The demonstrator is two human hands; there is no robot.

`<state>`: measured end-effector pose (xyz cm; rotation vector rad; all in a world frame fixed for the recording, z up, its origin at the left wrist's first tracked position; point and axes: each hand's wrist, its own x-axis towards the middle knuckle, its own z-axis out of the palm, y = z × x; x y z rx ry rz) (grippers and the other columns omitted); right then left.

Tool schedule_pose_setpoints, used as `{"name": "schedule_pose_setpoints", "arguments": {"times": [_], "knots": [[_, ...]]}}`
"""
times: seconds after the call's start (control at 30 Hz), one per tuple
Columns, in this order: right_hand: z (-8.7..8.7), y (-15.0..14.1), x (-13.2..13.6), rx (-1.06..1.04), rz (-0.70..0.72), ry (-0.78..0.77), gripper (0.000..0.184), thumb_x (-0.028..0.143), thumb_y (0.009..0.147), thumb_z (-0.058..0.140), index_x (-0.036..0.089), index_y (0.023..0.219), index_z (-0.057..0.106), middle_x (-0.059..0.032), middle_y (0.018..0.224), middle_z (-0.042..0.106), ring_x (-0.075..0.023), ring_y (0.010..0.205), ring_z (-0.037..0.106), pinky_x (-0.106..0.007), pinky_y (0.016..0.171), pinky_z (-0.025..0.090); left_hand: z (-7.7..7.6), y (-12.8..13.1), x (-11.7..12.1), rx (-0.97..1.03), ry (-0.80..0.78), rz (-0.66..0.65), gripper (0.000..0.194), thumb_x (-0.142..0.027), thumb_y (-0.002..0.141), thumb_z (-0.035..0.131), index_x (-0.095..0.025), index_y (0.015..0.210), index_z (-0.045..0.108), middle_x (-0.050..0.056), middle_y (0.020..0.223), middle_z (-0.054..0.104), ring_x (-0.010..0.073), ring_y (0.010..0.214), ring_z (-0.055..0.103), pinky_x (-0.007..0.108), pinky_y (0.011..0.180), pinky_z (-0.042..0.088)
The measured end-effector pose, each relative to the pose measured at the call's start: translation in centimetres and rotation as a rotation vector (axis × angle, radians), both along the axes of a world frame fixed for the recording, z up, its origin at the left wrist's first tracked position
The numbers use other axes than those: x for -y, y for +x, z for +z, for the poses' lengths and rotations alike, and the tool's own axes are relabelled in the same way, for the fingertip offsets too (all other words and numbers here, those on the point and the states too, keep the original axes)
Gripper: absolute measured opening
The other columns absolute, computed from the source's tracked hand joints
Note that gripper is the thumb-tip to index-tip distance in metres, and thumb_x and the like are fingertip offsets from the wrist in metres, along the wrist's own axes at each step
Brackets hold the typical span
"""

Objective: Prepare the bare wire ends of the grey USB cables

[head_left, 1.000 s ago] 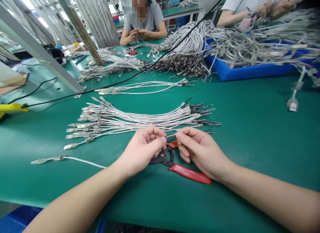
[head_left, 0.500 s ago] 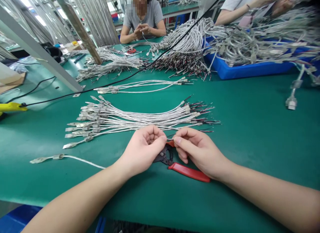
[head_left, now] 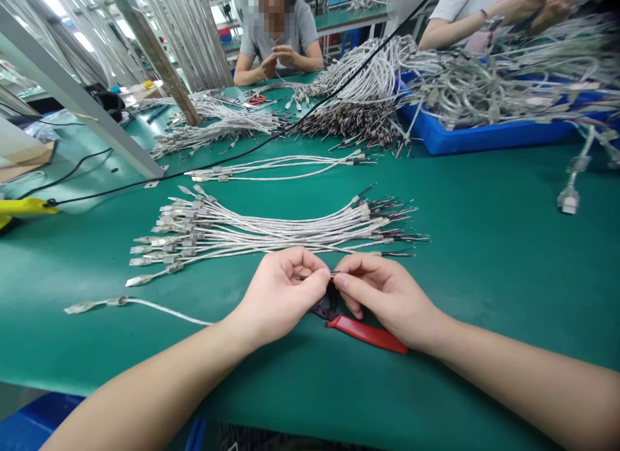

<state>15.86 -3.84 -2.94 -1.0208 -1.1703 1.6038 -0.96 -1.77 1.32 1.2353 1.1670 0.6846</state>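
Observation:
My left hand [head_left: 290, 293] pinches the wire end of a white cable [head_left: 167, 310]; the cable runs out to the left under my left forearm to a clear connector [head_left: 80, 307] on the table. Close against it, my right hand [head_left: 382, 293] pinches the tips of the thin wires [head_left: 333, 275] between thumb and forefinger. Below the hands lie wire strippers with a red handle [head_left: 371, 335], their dark jaws partly covered by my fingers. Just beyond, a bundle of white cables [head_left: 276, 226] lies with connectors to the left and bare wire ends to the right.
Several separate cables [head_left: 276, 168] lie behind the bundle. Farther back are a large cable heap [head_left: 358, 83] and a blue bin [head_left: 484, 139] piled with cables. A black cord [head_left: 232, 155] crosses the table beside a slanted metal post [head_left: 116, 131]. Two people work opposite.
My fingertips have come closer together on the wires, and dark wire now shows at the left fingers. The strippers' orange-red part between my hands is now covered. The bundle has stayed put.

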Motion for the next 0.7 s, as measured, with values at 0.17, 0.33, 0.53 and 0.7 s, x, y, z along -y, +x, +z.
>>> {"name": "schedule_pose_setpoints", "arguments": {"times": [0.17, 0.33, 0.53, 0.7], "knots": [[0.15, -0.15, 0.08, -0.042, -0.027, -0.025, 0.026, 0.038, 0.075, 0.078, 0.018, 0.084, 0.063, 0.003, 0.061, 0.056, -0.0097, 0.047, 0.048, -0.025, 0.047, 0.04, 0.05, -0.08, 0.14, -0.024, 0.012, -0.019, 0.02, -0.031, 0.075, 0.066, -0.013, 0.071, 0.059, -0.007, 0.05, 0.039, 0.0043, 0.046, 0.03, 0.017, 0.044, 0.023], [-0.09, -0.14, 0.09, -0.06, -0.044, 0.014, 0.026, 0.037, 0.074, 0.079, 0.019, 0.084, 0.063, 0.0026, 0.064, 0.057, -0.0094, 0.047, 0.049, -0.025, 0.047, 0.04, -0.09, -0.17, 0.06, -0.025, 0.039, -0.074, 0.021, -0.034, 0.079, 0.063, -0.013, 0.076, 0.062, -0.008, 0.048, 0.031, 0.0053, 0.047, 0.023, 0.02, 0.046, 0.02], [-0.12, -0.1, 0.09, -0.064, -0.025, -0.017, 0.026, 0.038, 0.075, 0.078, 0.019, 0.082, 0.061, 0.0044, 0.056, 0.054, -0.0097, 0.046, 0.048, -0.025, 0.048, 0.039, -0.31, -0.37, 0.04, -0.02, 0.043, -0.112, 0.021, -0.033, 0.082, 0.061, -0.014, 0.077, 0.064, -0.008, 0.048, 0.028, 0.0063, 0.048, 0.02, 0.022, 0.048, 0.018], [0.03, -0.13, 0.09, -0.053, -0.02, 0.011, 0.022, 0.034, 0.076, 0.077, 0.019, 0.08, 0.061, 0.0046, 0.056, 0.054, -0.0093, 0.046, 0.048, -0.025, 0.047, 0.039, -0.38, -0.49, 0.05, -0.033, 0.039, -0.134, 0.021, -0.034, 0.083, 0.06, -0.015, 0.078, 0.066, -0.006, 0.052, 0.032, 0.0074, 0.051, 0.022, 0.024, 0.049, 0.017]]}}
